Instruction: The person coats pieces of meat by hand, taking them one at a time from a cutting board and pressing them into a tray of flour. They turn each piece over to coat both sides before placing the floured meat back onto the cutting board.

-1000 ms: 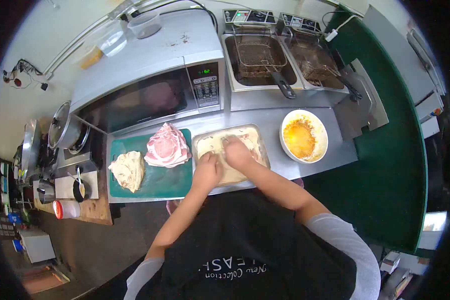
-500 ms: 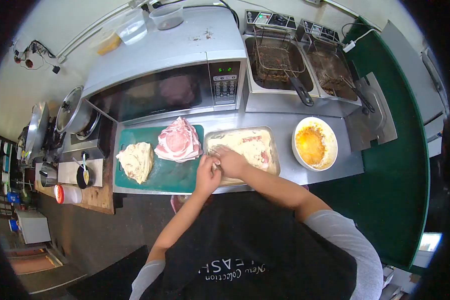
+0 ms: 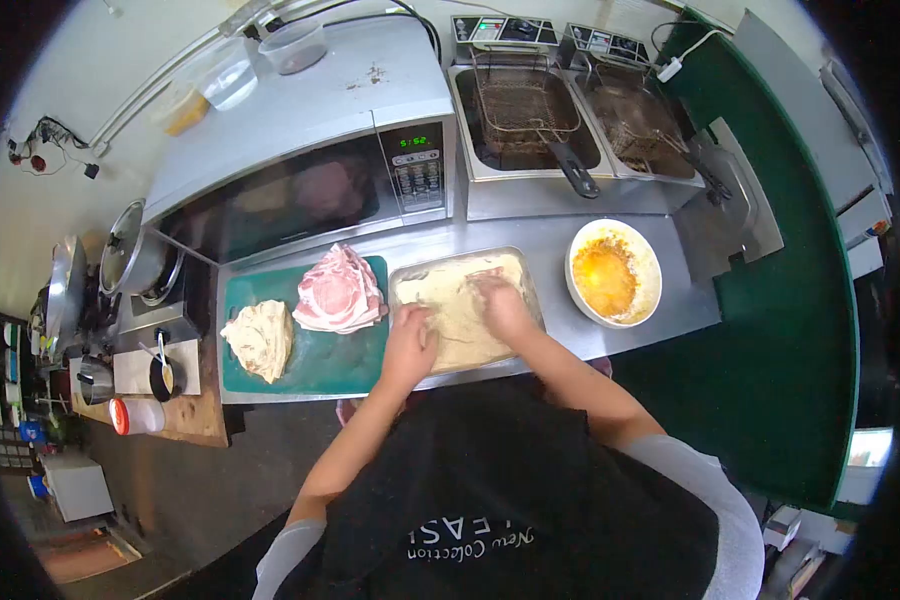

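A rectangular metal tray [image 3: 537, 305] of pale flour stands on the steel counter in front of me. My left hand [image 3: 410, 343] is at its left side, fingers curled down at the flour; whatever lies under them is hidden. Farther right, my right hand [image 3: 505, 308] reaches into the tray with its fingers bent and slightly blurred. Beside those fingertips a bit of reddish meat [image 3: 487, 272] shows through the flour. On the green cutting board [image 3: 335, 365] left of the tray lie a stack of raw pink meat slices [image 3: 338, 290] and a pile of flour-coated slices [image 3: 260, 340].
A white bowl [image 3: 652, 292] with orange-yellow egg mix stands right of the tray. Behind are a microwave [image 3: 280, 195] and two deep fryers with baskets; one basket's black handle [image 3: 573, 170] juts forward. A pot [image 3: 130, 250] and a red-lidded jar [image 3: 135, 415] stand at the left.
My hands were together at the tray's left side. Now they are apart, the right one moved to the right. Meat showing at the tray's right is now mostly under flour. The view has shifted slightly.
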Motion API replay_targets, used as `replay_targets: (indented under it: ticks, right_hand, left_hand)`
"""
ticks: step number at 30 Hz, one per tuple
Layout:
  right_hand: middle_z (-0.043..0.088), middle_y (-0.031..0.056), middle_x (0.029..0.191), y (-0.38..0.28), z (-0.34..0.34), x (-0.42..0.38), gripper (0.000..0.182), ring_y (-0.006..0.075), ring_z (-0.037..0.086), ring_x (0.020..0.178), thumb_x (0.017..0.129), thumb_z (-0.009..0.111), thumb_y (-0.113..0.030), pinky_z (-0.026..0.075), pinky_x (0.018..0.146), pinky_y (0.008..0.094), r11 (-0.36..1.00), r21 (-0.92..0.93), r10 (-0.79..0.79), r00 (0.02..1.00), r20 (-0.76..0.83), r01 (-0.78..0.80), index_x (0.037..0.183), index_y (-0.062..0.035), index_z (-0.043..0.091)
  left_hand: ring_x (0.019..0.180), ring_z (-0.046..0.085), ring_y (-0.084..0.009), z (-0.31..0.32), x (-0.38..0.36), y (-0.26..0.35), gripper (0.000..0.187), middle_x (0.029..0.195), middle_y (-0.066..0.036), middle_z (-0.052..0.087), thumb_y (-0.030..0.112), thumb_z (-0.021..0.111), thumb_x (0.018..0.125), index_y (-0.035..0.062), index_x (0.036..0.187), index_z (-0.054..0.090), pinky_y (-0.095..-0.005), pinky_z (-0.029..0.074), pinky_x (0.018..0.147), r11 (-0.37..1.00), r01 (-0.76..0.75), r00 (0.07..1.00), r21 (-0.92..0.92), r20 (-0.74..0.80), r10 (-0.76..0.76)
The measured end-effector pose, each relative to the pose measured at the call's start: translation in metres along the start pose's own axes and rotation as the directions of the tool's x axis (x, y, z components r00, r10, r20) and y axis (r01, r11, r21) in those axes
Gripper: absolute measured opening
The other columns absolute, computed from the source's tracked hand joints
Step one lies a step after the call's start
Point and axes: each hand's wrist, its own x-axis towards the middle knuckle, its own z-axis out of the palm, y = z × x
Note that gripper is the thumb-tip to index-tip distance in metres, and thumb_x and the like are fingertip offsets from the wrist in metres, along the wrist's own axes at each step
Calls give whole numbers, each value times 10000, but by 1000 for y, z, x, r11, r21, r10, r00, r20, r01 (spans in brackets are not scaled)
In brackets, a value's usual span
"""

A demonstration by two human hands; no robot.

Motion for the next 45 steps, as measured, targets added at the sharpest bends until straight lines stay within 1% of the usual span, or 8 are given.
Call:
replay_targets:
  ticks: [3, 9, 17, 27, 30, 36, 39, 45]
  right_hand:
    - [669, 261, 958, 10, -14, -34, 210, 377, 650, 1004, 778, 557, -26, 521, 865, 461, 952, -294, 206, 894, 398, -89, 931, 64, 669]
    - [682, 260, 932, -52, -87, -33, 204, 387, 677, 923, 840, 511, -47, 539, 832, 474, 891, -413, 425, 675, 604, -191, 893, 39, 688]
    - [680, 271, 862, -40, -74, -37, 186, 410, 687, 812, 808, 541, -57, 551, 764, 491, 929, -302, 346, 799, 491, -216, 864, 44, 687]
    - [663, 304, 996, 3, -15, -27, 259, 427, 649, 960, 762, 597, -3, 529, 871, 462, 906, -262, 356, 934, 40, -334, 1005, 69, 653]
    - [648, 312, 1048, -6, -25, -17, 310, 428, 640, 992, 745, 645, -38, 523, 890, 454, 862, -227, 484, 869, 104, -453, 1034, 72, 646]
    - [644, 270, 1084, -11, -35, 4, 337, 401, 643, 1034, 793, 602, -33, 524, 903, 459, 803, -423, 571, 743, 348, -419, 1120, 44, 628]
    - [676, 263, 1012, -3, -23, -7, 307, 388, 670, 985, 793, 598, -36, 535, 872, 465, 849, -433, 408, 897, 170, -304, 1087, 40, 640]
    - [703, 233, 997, -11, -27, -7, 358, 376, 672, 997, 770, 705, -97, 524, 887, 425, 841, -65, 534, 808, 250, -536, 1089, 50, 636]
  left_hand:
    - [1275, 475, -427, 19, 8, 0, 478, 1401, -233, 478, 153, 600, 861, -10, 1305, 531, -446, 398, 1074, 985, -83, 977, 148, 205, 52]
    - [1396, 377, -419, 38, 16, 9, 562, 1518, -213, 398, 310, 544, 954, 22, 1428, 455, -501, 262, 1178, 928, -231, 876, 291, 478, 68]
    - [1330, 482, -340, 40, 26, 22, 487, 1434, -162, 521, 350, 523, 979, 47, 1359, 543, -561, 262, 1158, 928, -370, 677, 48, 698, 234]
    - [1167, 572, -410, 3, 11, 0, 285, 1209, -217, 630, 179, 629, 897, 16, 1126, 669, -438, 446, 1045, 995, -4, 909, -95, 416, 43]
    - [1194, 555, -412, 20, 19, -1, 322, 1273, -253, 585, 107, 682, 821, 4, 1126, 668, -440, 457, 1021, 994, -109, 981, 12, 164, 105]
    - [1153, 561, -410, 22, 29, 4, 438, 1133, -239, 620, 90, 728, 771, -2, 1190, 641, -455, 466, 1001, 989, -83, 941, 121, 336, 38]
    - [1136, 558, -409, 20, 35, -1, 585, 1130, -228, 601, 85, 783, 712, 5, 1262, 600, -441, 474, 991, 993, 51, 935, 107, 345, -85]
    - [1243, 514, -385, 26, 50, -5, 857, 1302, -210, 521, 103, 873, 602, 23, 1375, 512, -403, 464, 1017, 989, 144, 962, 9, 234, -142]
